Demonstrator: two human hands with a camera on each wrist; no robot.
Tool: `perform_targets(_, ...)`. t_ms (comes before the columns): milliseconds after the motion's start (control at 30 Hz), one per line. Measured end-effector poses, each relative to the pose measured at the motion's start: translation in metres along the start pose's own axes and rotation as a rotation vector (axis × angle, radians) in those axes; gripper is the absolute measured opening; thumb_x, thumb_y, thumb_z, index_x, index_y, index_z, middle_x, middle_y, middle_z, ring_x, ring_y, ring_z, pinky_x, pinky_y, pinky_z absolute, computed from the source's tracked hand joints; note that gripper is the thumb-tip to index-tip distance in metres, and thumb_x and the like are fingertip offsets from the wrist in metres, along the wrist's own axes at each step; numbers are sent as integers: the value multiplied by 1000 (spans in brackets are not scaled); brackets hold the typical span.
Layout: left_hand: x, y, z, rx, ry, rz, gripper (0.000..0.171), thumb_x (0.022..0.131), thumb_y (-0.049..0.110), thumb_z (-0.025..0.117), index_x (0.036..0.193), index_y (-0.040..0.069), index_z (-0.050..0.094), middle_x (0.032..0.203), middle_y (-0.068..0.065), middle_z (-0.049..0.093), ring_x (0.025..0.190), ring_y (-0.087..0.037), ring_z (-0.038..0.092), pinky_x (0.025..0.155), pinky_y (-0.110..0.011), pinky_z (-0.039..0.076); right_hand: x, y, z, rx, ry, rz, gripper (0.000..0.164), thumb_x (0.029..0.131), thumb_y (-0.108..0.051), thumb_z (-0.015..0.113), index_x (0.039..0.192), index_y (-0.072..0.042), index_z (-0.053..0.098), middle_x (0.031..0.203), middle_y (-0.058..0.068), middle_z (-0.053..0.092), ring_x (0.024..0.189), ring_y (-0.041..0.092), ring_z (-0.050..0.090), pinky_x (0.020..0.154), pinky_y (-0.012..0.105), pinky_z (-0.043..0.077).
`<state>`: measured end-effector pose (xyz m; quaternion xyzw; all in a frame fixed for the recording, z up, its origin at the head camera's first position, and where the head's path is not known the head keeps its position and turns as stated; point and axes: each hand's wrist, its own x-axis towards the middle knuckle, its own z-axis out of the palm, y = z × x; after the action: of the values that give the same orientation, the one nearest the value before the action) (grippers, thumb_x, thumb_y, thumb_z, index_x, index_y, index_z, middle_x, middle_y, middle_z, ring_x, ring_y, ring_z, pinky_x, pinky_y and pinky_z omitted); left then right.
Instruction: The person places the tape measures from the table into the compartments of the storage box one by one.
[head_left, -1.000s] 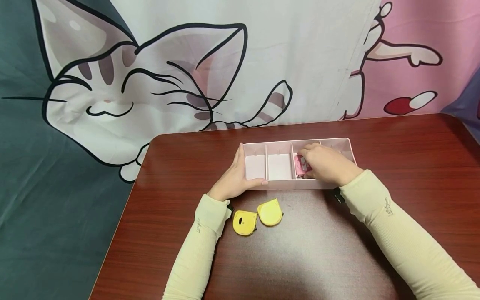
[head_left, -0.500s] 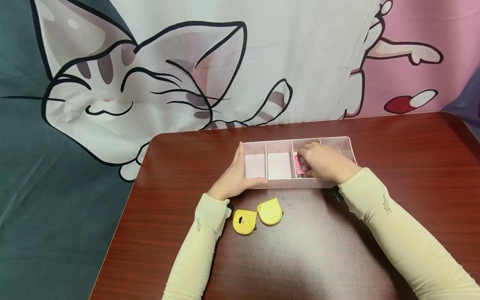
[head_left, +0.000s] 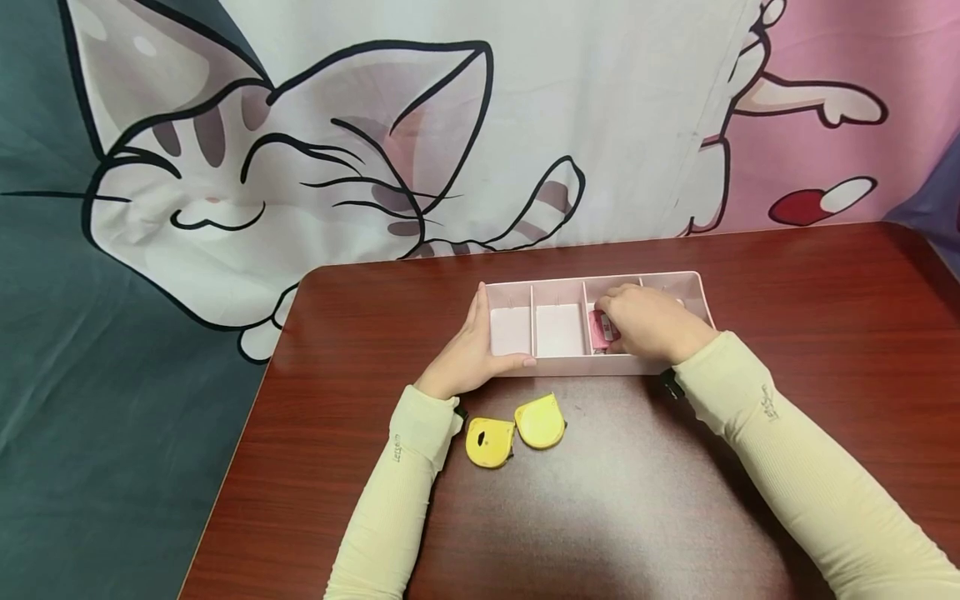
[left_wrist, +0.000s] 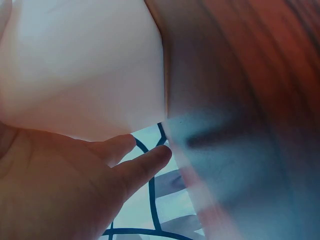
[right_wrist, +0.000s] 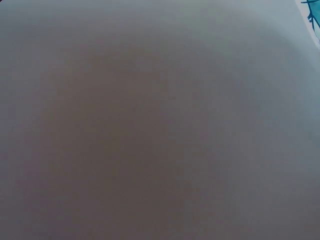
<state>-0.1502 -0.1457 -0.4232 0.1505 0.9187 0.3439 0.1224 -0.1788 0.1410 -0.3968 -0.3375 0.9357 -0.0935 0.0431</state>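
A long pale pink divided box (head_left: 570,367) sits toward the table's far side. My left hand (head_left: 472,354) steadies its left end, straight fingers along the side wall and thumb on the front wall. The left wrist view also shows this hand (left_wrist: 75,175) against the pale wall. My right hand (head_left: 652,321) reaches into the third compartment from the left, fingers and thumb pinching a small pink item (head_left: 600,332) with a white label, partly hidden by the hand. The two compartments to its left show bare floors. The right wrist view is filled by a blurred pale surface.
Two small yellow tape measures (head_left: 489,442) lie close together in front of the box, one with a dark spot on its face. The brown wooden table (head_left: 360,333) meets a cartoon-cat curtain (head_left: 615,125) behind it. A green-grey cloth hangs at the left.
Both hands, the box and the pink item hold nearly the same places. The right forearm has shifted slightly, and the head view has tilted a little.
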Motion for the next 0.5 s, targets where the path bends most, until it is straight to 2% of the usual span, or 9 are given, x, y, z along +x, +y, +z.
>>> perform_targets(167, 0, 1, -1, 3, 3, -6, 134, 79, 62, 77, 157, 16, -22, 168, -15, -11, 152, -28, 13, 116, -42, 30, 1, 1, 0, -2, 2, 2, 40, 71, -15, 91, 99, 3, 69, 90, 11, 66, 85, 30, 65, 79, 52, 53)
perform_targets(500, -1, 1, -1, -4, -4, -8, 134, 79, 62, 77, 158, 16, -22, 168, -12, -13, 152, -25, 9, 117, -40, 27, 2, 0, 0, 4, -9, -8, 41, 72, -12, 90, 102, 6, 68, 93, 16, 67, 90, 34, 65, 83, 52, 53)
